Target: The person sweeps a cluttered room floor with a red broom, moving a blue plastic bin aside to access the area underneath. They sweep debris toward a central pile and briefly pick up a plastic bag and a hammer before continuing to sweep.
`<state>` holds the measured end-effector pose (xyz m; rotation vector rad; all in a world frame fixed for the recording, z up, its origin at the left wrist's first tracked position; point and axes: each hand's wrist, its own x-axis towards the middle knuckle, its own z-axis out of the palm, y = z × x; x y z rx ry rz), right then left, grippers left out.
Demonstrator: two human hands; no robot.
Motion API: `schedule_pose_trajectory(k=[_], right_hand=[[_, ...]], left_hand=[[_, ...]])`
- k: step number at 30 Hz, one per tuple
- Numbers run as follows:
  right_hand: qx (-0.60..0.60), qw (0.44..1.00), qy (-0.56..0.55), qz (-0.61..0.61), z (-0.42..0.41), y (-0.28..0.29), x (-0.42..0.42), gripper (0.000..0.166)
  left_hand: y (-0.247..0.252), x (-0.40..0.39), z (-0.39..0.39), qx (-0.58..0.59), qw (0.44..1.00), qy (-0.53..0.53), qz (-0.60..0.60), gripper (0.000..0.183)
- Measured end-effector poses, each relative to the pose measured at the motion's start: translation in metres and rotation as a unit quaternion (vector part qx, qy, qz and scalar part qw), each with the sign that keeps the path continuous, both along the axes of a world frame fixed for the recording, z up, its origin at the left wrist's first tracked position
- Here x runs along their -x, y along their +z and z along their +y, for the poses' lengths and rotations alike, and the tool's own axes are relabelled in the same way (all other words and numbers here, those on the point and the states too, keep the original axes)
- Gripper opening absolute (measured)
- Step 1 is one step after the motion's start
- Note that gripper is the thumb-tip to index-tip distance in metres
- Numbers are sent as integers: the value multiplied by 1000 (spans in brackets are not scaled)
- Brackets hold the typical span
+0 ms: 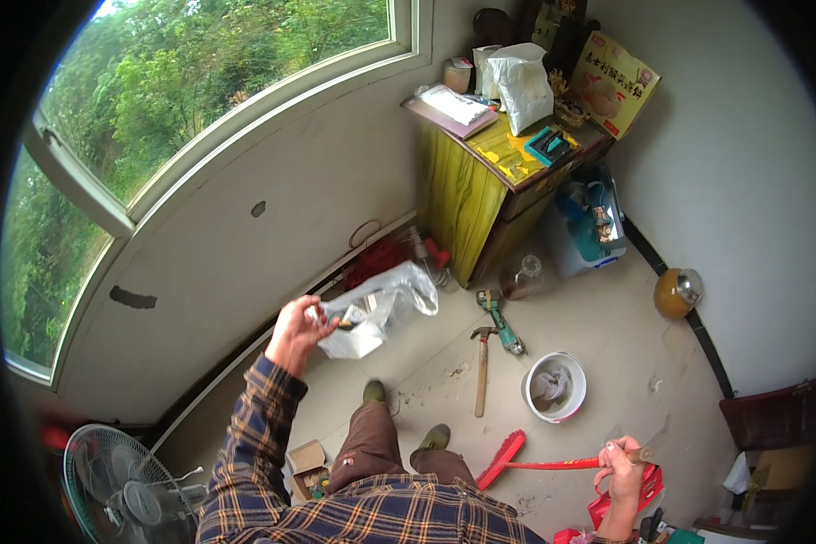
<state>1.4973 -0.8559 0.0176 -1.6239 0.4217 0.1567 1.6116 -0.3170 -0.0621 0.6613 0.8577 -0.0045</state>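
Note:
My left hand [302,325] grips the edge of a clear plastic bag [398,292], which holds several small items, and hangs over the floor near the window wall. In my right hand [622,466] is the handle of a red broom [544,465], whose bristle head [502,460] rests on the floor beside my legs. A thin, blurred clear piece shows by that hand. Between both hands, a claw hammer [481,374] lies on the floor by a green cordless power tool [501,323]. Right of them stands a white bucket [578,391] with a grey cloth [551,385] inside.
Ahead stands a cabinet [459,197] bearing bags and a yellow box [613,85]. A plastic bin [588,251] and a glass jar [527,272] are beside it. An electric fan [132,489] and an open carton [307,457] are at lower left, a red dustpan [642,491] at lower right.

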Motion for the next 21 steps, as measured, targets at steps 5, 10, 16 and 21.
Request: schedule_pose_trajectory(k=[5,10,16,21], right_hand=[[39,997,-58,21,23,-7,-37,17],[82,979,-184,43,59,-23,-68,17],[111,974,-176,83,118,-41,-108,17],[121,970,-181,107,140,-56,-128,19]], left_hand=[[18,-152,27,116,990,76,-3,19],[-10,-290,62,181,976,111,-45,13],[-76,-400,50,201,965,171,-5,6],[-140,-444,70,171,960,221,11,43]])
